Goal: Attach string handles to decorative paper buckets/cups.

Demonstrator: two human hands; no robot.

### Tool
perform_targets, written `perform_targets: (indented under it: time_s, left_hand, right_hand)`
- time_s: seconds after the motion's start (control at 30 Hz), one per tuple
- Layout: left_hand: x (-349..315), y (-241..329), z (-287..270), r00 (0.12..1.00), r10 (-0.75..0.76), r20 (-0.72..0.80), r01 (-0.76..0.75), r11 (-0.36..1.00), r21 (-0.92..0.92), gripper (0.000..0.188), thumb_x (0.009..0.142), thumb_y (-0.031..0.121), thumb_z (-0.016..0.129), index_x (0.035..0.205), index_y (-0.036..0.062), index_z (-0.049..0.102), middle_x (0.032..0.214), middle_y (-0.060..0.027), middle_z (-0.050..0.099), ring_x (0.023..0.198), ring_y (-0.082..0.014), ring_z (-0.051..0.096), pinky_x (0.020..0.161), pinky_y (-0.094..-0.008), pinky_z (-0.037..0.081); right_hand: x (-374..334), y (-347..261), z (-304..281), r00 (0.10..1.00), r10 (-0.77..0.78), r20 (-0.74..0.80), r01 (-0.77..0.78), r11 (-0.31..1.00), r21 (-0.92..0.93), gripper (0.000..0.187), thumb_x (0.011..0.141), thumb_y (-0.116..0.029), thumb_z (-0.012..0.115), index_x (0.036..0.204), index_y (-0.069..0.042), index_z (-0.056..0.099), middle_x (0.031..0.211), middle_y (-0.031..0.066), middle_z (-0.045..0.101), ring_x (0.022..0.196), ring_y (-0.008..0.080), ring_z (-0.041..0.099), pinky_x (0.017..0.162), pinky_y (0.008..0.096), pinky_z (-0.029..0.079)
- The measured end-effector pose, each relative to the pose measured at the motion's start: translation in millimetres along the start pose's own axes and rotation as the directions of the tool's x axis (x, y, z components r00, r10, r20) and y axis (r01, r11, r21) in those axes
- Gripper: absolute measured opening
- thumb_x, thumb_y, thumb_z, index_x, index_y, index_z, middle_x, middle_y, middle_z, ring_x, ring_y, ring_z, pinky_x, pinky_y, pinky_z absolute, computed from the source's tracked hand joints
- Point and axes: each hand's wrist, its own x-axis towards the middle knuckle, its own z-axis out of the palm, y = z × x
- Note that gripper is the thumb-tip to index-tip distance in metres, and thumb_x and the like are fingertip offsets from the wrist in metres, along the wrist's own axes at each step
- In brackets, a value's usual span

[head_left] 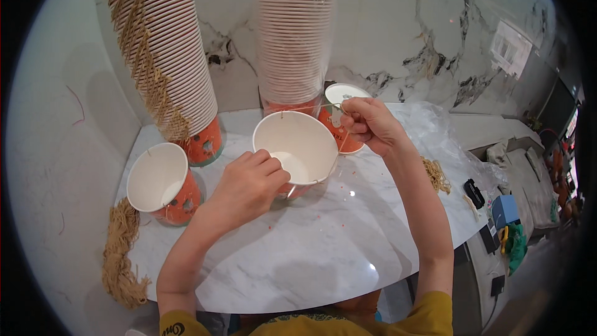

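Note:
A paper bucket (305, 137), white inside and orange outside, stands before me on the marble-patterned table, its mouth tilted toward me. My left hand (249, 183) is closed on the bucket's near left rim, fingers curled, the fingertips partly hidden. Up at the right, my right hand (375, 126) pinches a thin tan cord (342, 142) between thumb and fingers. The cord is pulled taut, running from the bucket's far rim and its right side up to those fingers. Behind the right hand stands another orange bucket (334, 126) with a white top.
At left sit a tall stack of buckets (177, 56) draped with cords, a single bucket (163, 177) and a bundle of tan cord (123, 255). A plastic-wrapped stack (295, 37) stands at the back. More cord (437, 175) and clear plastic film (429, 127) lie right.

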Motion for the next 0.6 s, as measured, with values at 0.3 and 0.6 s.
perform_targets:
  time_s: [0.3,0.6]
  left_hand:
    - [6,-15,-19,0.778,-0.536,0.328,0.51,0.233,-0.828,0.029,0.096,0.018,0.067,0.12,0.0017,0.07,0.118,-0.0091,0.072,0.111,-0.0206,0.065,0.095,-0.0326,0.049]
    - [74,-16,-25,0.709,-0.485,0.512,0.326,-0.418,-0.848,0.044,0.105,0.049,0.049,0.114,0.0082,0.065,0.106,-0.0039,0.069,0.099,-0.0174,0.065,0.092,-0.0374,0.052]
  right_hand:
    - [-19,-15,75,0.988,-0.117,0.104,0.126,0.988,-0.089,0.012,0.095,-0.01,0.063,0.105,-0.004,0.06,0.079,0.0055,0.068,0.061,0.0067,0.055,0.051,0.0224,0.038]
    - [-17,-7,113,0.915,-0.312,0.255,0.399,0.796,-0.456,0.01,0.101,-0.007,0.054,0.107,0.001,0.056,0.081,0.0052,0.068,0.073,0.0091,0.063,0.062,0.0251,0.05]
